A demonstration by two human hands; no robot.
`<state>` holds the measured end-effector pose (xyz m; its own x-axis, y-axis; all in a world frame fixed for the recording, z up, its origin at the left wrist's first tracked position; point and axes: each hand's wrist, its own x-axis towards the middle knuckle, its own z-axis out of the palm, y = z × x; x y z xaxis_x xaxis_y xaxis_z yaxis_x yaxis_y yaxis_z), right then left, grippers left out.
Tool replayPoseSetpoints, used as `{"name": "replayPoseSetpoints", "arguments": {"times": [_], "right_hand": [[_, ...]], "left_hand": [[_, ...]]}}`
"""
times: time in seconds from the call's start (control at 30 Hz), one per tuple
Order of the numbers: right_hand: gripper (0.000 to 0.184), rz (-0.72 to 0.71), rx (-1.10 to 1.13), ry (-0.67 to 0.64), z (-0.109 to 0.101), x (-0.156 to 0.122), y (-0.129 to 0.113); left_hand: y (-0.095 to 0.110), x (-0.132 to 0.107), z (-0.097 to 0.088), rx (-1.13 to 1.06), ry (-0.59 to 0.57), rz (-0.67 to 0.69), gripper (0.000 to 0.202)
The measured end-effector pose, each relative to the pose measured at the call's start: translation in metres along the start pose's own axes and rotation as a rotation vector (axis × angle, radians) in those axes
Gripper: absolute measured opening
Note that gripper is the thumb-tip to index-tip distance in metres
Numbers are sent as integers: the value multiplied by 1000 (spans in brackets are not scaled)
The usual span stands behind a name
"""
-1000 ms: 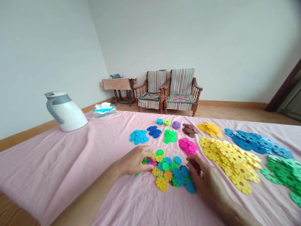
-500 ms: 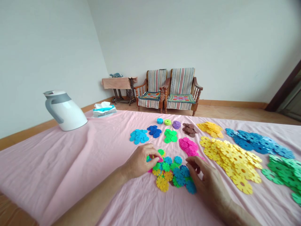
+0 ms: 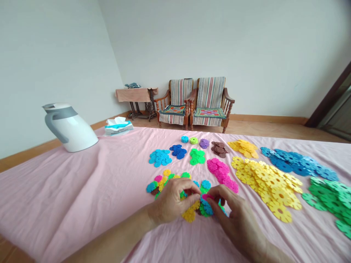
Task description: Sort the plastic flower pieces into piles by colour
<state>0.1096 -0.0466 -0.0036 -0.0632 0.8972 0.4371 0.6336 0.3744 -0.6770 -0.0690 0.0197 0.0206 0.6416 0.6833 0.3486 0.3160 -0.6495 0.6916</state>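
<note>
A mixed heap of small plastic snowflake discs [image 3: 164, 179] in yellow, blue, green and pink lies on the pink cloth [image 3: 104, 175] in front of me. My left hand [image 3: 172, 200] rests over the heap's middle with its fingers curled and pinched. My right hand [image 3: 233, 215] meets it from the right, fingertips pinching a pink disc [image 3: 207, 197]. The two hands almost touch at that disc. Part of the heap is hidden under both hands.
Sorted piles lie beyond: light blue [image 3: 159, 157], dark blue [image 3: 178, 151], green [image 3: 197, 156], pink [image 3: 221, 170], brown [image 3: 219, 149], big yellow [image 3: 267, 179], blue [image 3: 296, 164] and green [image 3: 329, 195]. A white jug [image 3: 68, 128] and tissue pack [image 3: 119, 126] stand left. Two chairs [image 3: 192, 104] stand behind.
My left hand slid right across the heap, uncovering discs at its left edge. My right hand moved left and closed on a pink disc. The view shifted slightly.
</note>
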Motion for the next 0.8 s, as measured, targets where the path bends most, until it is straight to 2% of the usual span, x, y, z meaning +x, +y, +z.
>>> {"name": "replayPoseSetpoints", "arguments": {"times": [0.27,0.43,0.57,0.8], "right_hand": [[18,201,-257,217,-36,18,46],[19,322,-230,138,-39,19,59],[17,311,-229,79,-30,16,62],[15,215,-472,104,-31,13,68]], "left_hand": [[-25,8,-18,-14,261,-106,14],[-40,10,-27,-7,379,-183,17],[-42,10,-31,7,405,-184,17],[-44,10,-31,20,416,-193,17]]}}
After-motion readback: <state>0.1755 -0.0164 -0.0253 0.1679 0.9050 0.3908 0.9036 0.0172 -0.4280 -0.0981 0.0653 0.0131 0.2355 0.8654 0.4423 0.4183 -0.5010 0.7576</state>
